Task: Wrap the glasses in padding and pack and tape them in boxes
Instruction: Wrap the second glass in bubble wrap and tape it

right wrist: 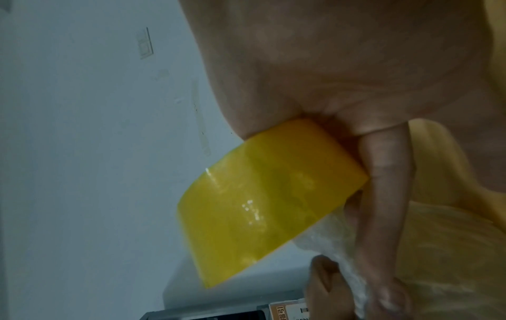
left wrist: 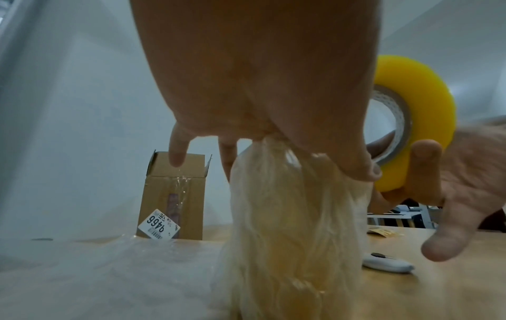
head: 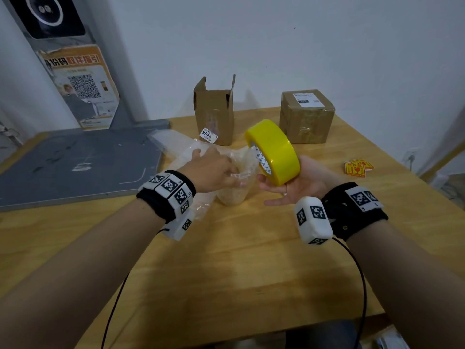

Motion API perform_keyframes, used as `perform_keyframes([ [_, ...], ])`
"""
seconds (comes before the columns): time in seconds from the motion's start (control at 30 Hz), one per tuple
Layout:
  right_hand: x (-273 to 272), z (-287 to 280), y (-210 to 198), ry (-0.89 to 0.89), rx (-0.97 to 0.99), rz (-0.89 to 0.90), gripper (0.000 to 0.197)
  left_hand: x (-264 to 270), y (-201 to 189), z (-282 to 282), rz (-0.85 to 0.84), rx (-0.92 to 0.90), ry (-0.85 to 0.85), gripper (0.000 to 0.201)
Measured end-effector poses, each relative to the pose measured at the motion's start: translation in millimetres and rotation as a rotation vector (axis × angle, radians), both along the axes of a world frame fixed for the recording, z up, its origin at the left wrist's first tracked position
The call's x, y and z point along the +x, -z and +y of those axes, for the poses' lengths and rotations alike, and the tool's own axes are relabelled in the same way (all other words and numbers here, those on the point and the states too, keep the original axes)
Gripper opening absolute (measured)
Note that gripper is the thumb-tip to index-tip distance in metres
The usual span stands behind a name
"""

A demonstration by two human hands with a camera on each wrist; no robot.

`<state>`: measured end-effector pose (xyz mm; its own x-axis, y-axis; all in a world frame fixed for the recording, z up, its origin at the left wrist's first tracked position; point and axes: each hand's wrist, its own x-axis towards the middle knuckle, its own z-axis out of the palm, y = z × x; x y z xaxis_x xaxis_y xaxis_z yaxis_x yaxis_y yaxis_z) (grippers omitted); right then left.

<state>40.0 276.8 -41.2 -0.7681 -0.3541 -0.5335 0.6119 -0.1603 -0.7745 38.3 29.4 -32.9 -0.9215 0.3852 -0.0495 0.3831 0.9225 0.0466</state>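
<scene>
We see a glossy yellow plastic tape roll [head: 275,151] with a printed paper core, its smooth face catching highlights. The padding [left wrist: 290,227] is translucent bubbled plastic film, crinkled and faintly shiny. Toward the far edge of the table [head: 239,260], which is smooth pale wood with a soft sheen, stand two matt brown cardboard boxes: the open box [head: 214,114] carries a white paper label, the sealed box [head: 306,117] is bound in glossy clear tape. At the left edge lies a dull grey scuffed mat [head: 75,162]
</scene>
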Motion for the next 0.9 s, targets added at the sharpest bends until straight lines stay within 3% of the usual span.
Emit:
perform_keyframes([
  [0.17, 1.1, -0.8, -0.4, 0.011, 0.008, 0.001, 0.045, 2.2, 2.5, 5.2, 0.128, -0.057, 0.057, 0.051],
  [0.27, -1.3, 1.7, 1.9, 0.019, -0.014, -0.001, 0.045, -2.3, 4.0, 3.9, 0.231, 0.201, 0.231, 0.047],
  [0.37, -3.6, 6.0, 5.6, 0.010, -0.063, -0.002, 0.047, -4.6, 7.2, 8.2, 0.101, 0.357, 0.264, 0.062],
  [0.5, -4.6, 8.3, 7.3, 0.016, -0.085, -0.024, 0.050, -12.3, 13.0, 4.5, 0.099, 0.074, 0.144, 0.053],
  [0.57, -3.9, 9.2, 7.1, 0.008, -0.092, -0.030, 0.051, -13.7, 13.9, 1.9, 0.110, 0.024, 0.180, 0.052],
  [0.67, -2.8, 7.7, 6.4, -0.005, -0.086, -0.030, 0.048, -11.2, 16.1, -1.3, 0.194, 0.217, 0.247, 0.047],
  [0.73, -2.6, 6.9, 6.4, -0.005, -0.096, -0.029, 0.049, -11.0, 18.3, -1.4, 0.255, 0.324, 0.287, 0.063],
  [0.83, -2.9, 7.9, 6.1, -0.003, -0.103, -0.032, 0.047, -10.6, 20.0, 2.2, 0.287, 0.325, 0.405, 0.078],
  [0.9, -3.3, 10.2, 6.9, 0.003, -0.101, -0.041, 0.046, -11.1, 26.2, 2.4, 0.240, 0.537, 0.301, 0.095],
])
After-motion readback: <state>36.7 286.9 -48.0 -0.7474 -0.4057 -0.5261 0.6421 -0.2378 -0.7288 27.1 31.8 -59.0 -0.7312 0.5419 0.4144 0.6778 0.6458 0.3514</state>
